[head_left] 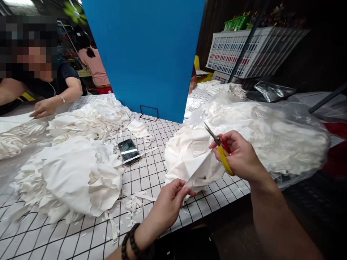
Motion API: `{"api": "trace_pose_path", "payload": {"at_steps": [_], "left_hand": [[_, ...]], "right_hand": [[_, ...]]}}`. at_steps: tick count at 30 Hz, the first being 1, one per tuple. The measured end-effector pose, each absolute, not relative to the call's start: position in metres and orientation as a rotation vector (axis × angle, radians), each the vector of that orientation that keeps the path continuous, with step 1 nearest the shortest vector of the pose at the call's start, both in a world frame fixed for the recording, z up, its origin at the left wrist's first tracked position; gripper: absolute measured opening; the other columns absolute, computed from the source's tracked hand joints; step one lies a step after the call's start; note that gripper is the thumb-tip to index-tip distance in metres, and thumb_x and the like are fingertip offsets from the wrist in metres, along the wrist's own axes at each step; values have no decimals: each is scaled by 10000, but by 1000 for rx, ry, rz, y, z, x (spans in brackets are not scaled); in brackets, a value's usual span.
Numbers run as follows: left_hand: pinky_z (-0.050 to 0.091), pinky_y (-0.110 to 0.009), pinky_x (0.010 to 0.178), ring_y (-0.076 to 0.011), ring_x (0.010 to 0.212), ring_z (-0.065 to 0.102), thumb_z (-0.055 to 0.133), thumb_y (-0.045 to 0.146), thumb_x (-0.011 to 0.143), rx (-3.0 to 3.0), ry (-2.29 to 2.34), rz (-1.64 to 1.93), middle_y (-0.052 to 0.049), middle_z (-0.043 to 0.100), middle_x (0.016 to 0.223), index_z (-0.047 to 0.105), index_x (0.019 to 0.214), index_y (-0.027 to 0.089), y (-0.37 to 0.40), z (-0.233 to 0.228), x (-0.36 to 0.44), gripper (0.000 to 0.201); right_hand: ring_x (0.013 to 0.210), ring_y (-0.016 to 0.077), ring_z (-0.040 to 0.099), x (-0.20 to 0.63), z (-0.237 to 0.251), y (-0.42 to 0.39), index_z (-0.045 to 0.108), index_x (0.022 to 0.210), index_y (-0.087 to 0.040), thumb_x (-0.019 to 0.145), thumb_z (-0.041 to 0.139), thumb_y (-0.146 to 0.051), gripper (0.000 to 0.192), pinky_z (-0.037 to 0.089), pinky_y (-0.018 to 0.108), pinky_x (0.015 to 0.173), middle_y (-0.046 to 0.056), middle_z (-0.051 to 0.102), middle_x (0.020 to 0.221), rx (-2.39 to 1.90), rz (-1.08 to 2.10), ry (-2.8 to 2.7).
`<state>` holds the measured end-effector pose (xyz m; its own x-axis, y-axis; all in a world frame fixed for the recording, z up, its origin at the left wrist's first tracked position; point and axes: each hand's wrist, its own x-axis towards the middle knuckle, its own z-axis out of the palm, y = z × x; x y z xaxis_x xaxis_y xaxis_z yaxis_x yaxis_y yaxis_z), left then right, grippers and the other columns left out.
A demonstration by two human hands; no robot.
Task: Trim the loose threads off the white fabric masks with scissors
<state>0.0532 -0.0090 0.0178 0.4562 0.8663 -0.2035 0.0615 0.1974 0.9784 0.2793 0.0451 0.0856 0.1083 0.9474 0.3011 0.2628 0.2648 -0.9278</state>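
My left hand pinches the near edge of a white fabric piece between thumb and fingers. My right hand holds scissors with one yellow and one red handle, their blades pointing up and to the left. Its fingertips also seem to grip the upper corner of the same fabric, so the edge is drawn taut between both hands. Beneath it lies a heap of similar white fabric on the table. To the left spreads a large pile of white fabric pieces.
Fabric scraps and a phone lie on the checked table. A blue panel stands upright at the back. Right is a clear plastic bag of white fabric, with white crates behind. A co-worker's hand touches fabric at left.
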Motion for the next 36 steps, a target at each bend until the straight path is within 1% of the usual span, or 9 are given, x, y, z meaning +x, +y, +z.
{"api": "trace_pose_path", "payload": {"at_steps": [5,11,16,19,22,24,27,29,36], "left_hand": [[443,-244,655,-112,648,522,521,394,939,1145,930,767,-91,724,1028,633,962,177,-31,51,14,245],[473,-244,599,-124,598,590,635,448,859,885,938,933,-96,740,802,593,818,157,-41,44,-1,297],[485,-221,482,-98,505,546,718,480,766,787,1079,1167,-25,629,702,648,778,154,-34,28,-10,334],[456,-195,386,-71,495,517,716,458,765,882,1171,1253,-55,598,881,681,736,154,-31,24,-11,307],[450,-192,349,-47,496,532,704,417,786,942,1160,1296,-113,547,1254,667,675,142,-29,24,-8,299],[461,-198,361,-45,478,546,685,392,814,895,1054,1263,-114,549,1316,651,693,144,-29,23,-6,278],[507,-218,459,-93,493,587,674,394,835,814,914,1216,-68,708,872,667,790,160,-27,19,-5,239],[528,-235,540,-125,536,615,685,409,828,825,921,1230,-20,654,624,668,796,159,-25,15,-5,253],[477,-238,561,-111,492,593,611,340,893,1087,1103,1281,16,585,596,644,746,163,-27,3,-7,231]], "right_hand": [[762,155,634,205,107,81,535,925,-221,750,696,-207,238,505,246,628,11,647,899,-1000,768,-1828],[875,201,633,133,77,98,565,885,-214,721,713,-200,222,497,323,740,24,679,926,-1050,1005,-2090],[780,154,639,154,46,63,465,874,-224,720,760,-244,333,492,259,631,38,688,997,-977,1664,-1581],[696,111,606,157,30,37,475,865,-221,634,848,-268,441,474,224,592,15,674,988,-897,1860,-1384],[680,109,592,146,15,22,479,812,-220,566,895,-289,489,468,216,601,-35,638,825,-958,1742,-1244],[655,106,579,142,8,19,470,792,-220,552,902,-312,503,462,217,600,-48,614,766,-981,1710,-1207],[676,108,581,154,5,19,483,824,-220,626,862,-348,446,469,231,624,-22,631,846,-1017,1689,-1248],[683,109,568,169,10,16,485,860,-228,698,813,-343,383,466,235,623,-11,629,893,-1085,1587,-1314],[611,143,501,202,35,-8,492,856,-249,645,821,-329,398,410,257,540,-41,563,723,-1464,1090,-1969]]}}
